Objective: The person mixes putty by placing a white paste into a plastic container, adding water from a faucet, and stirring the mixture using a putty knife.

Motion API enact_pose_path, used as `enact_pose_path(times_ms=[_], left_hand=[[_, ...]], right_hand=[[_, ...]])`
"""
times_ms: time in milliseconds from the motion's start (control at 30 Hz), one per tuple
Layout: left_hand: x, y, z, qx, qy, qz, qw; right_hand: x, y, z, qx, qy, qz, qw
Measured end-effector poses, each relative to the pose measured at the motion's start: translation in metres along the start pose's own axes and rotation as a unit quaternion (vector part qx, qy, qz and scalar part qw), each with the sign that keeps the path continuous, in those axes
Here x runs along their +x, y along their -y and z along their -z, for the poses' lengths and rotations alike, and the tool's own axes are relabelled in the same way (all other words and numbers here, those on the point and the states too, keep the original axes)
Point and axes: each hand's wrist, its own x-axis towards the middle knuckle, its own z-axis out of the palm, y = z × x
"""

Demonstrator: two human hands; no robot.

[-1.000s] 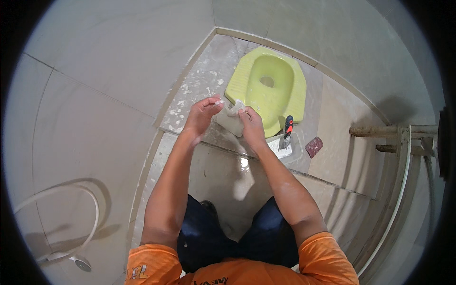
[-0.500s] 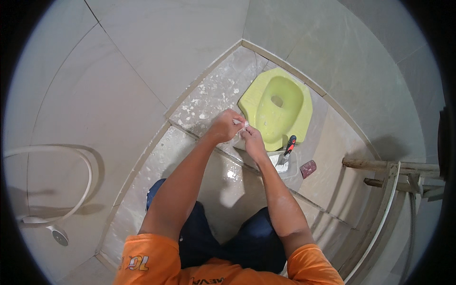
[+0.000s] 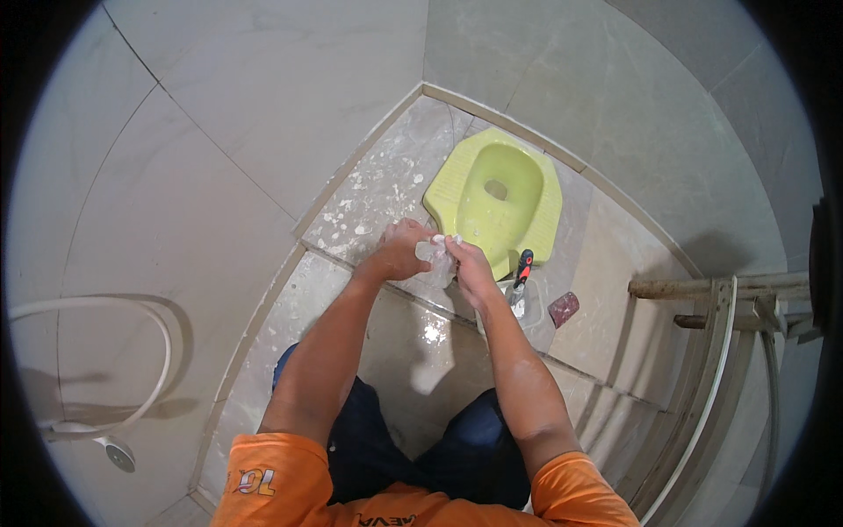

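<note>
Between my hands hangs a translucent plastic bag (image 3: 436, 266) with whitish stuff at its top. My left hand (image 3: 402, 249) has its fingers bent at the bag's left side. On the other side my right hand (image 3: 472, 269) pinches the whitish top edge between thumb and fingers. Both hands are in front of a yellow-green squat toilet pan (image 3: 458, 215). Beside my right forearm, a scraper-like tool with a red and black handle (image 3: 524, 266) leans in a clear plastic tub (image 3: 532, 309), which the forearm partly hides.
A dark red flat piece (image 3: 564, 308) lies right of the tub. White splashes mark the floor tiles (image 3: 373, 189) to the left. A wooden ladder-like frame (image 3: 680, 288) stands at the right. A shower head (image 3: 119, 454) with a white hose hangs at the left wall. A floor step runs below my hands.
My hands have moved slightly apart, and more of the plastic bag shows between them. The whole view has shifted a little, with the pan now further left in it.
</note>
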Motion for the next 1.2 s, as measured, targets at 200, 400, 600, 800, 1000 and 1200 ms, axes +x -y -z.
enact_pose_path(times_ms=[200,400,600,800,1000,1200], left_hand=[[0.016,0.01,-0.002,-0.018,0.134,0.057,0.989],[0.014,-0.003,0.014,-0.01,0.181,0.082,0.98],[0.007,0.003,0.014,0.032,0.185,0.088,0.978],[0.013,-0.003,0.009,-0.025,0.175,0.105,0.979],[0.012,0.008,-0.005,-0.173,0.124,0.1,0.972],[0.007,-0.001,-0.014,-0.04,0.071,0.042,0.996]], right_hand=[[-0.012,0.01,0.001,-0.211,0.023,0.048,0.976],[-0.023,0.011,-0.011,-0.43,-0.047,0.258,0.864],[-0.031,0.016,-0.031,-0.661,-0.082,0.262,0.698],[-0.013,-0.01,-0.025,-0.683,-0.132,0.326,0.64],[-0.014,0.006,-0.005,-0.484,-0.126,0.255,0.827],[-0.012,0.005,0.0,-0.303,-0.055,0.148,0.94]])
